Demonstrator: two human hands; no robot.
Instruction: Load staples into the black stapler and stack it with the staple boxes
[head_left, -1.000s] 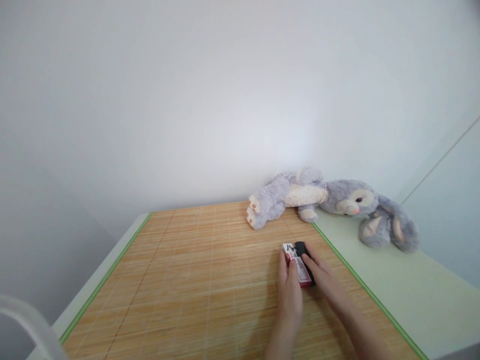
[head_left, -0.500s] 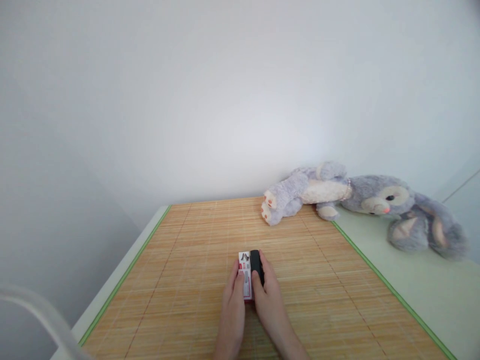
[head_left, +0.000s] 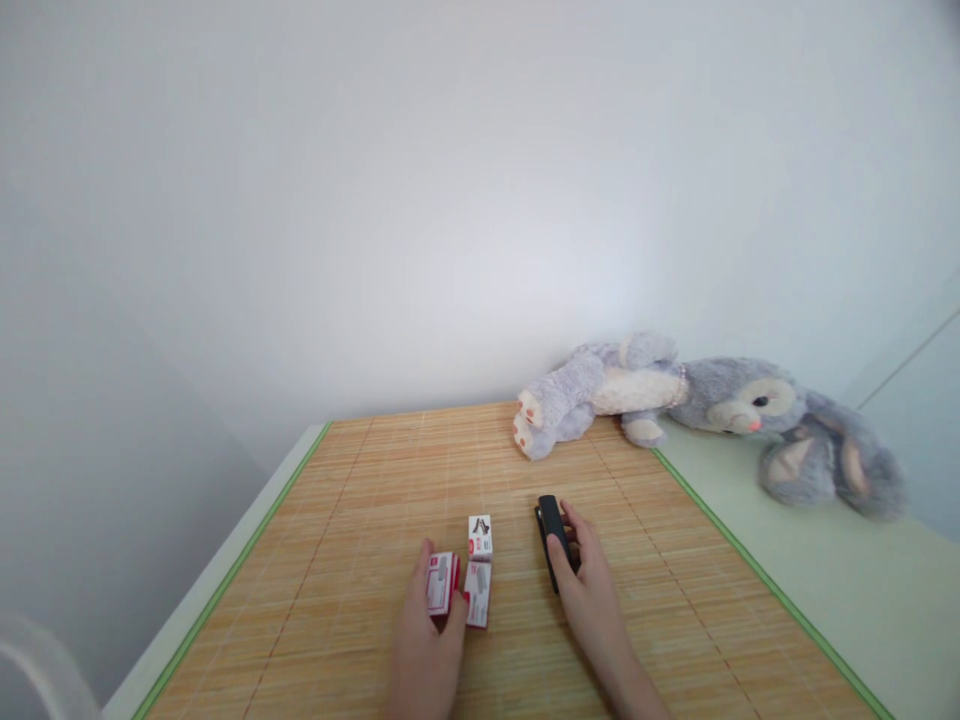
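Note:
My left hand (head_left: 429,625) is closed around a small white-and-red staple box (head_left: 440,583), fingers along its left side and thumb at its right. Just right of that thumb lies a second white-and-red box (head_left: 478,592). A smaller white box (head_left: 480,536) printed with a dark picture sits directly beyond it, nearly touching. My right hand (head_left: 589,585) holds a black stapler (head_left: 551,530), thumb on its left and top, fingers on the far right side. The stapler points away from me, slightly tilted leftward.
A bamboo mat (head_left: 360,560) with green edging covers much of the pale table (head_left: 810,570). A grey plush rabbit (head_left: 637,390) lies on its side across the back right, against the wall (head_left: 420,200). A blurred pale curved object (head_left: 45,660) shows at lower left.
My hands, formerly together around the boxes and stapler, have moved apart. The stapler has gone right with my right hand; one box has gone left with my left hand, and two boxes now lie between.

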